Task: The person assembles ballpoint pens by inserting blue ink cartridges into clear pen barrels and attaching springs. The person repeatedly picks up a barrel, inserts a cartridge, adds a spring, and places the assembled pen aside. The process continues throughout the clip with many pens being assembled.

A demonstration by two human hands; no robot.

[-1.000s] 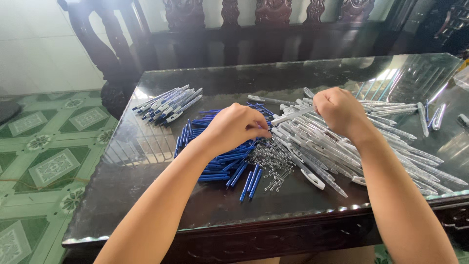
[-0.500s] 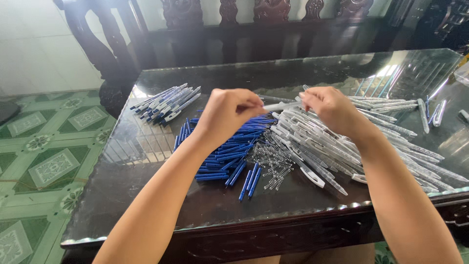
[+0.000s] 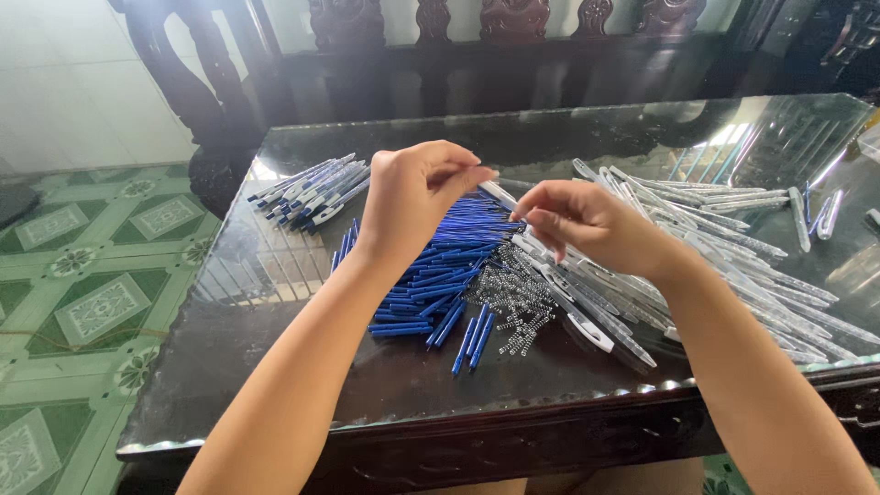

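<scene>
Dark glass covers the table (image 3: 275,367) beneath my hands. Between them I hold a clear pen barrel (image 3: 500,194): my left hand (image 3: 417,197) pinches one end, my right hand (image 3: 587,220) closes fingertips near the other, both raised above the piles. Directly under them lies a heap of blue refills (image 3: 440,275), with small metal springs (image 3: 518,302) just beside it. Clear barrels (image 3: 733,247) spread beyond my right hand; assembled pens (image 3: 307,188) lie past my left.

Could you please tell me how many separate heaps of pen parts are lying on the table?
4: finished pens far left, blue refills under the left hand, springs in the middle, clear barrels right. Strays may be hidden.
</scene>
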